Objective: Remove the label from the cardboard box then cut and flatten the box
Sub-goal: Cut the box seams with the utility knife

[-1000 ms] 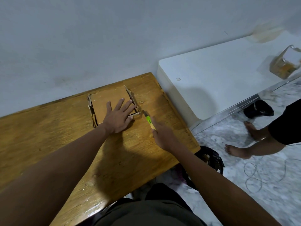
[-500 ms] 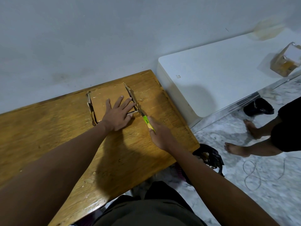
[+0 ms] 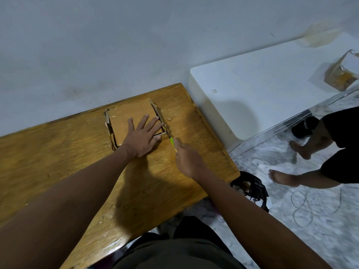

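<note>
wooden bench [image 3: 68, 162] against a pale wall, carrying everything in play. near its far right end, cardboard box [image 3: 128, 117] already squashed low, top face bare brown with no label showing, so label removal judged done. side walls splayed and folded out along left and right edges, not yet lying fully flat; near right corner still standing up as a small open loop. left hand [image 3: 142, 135] laid flat on top, fingers straight and spread, pressing the cardboard down. right hand [image 3: 187, 160] curled in a closed grip round a cutter [image 3: 172, 143] with a green handle, tip just at that near right corner; blade itself too small to make out. judged late in the cutting stage: remaining corner seams to slit, then final pressing flat. tiny cardboard crumb [image 3: 169, 119] lying just right of the box.
</note>
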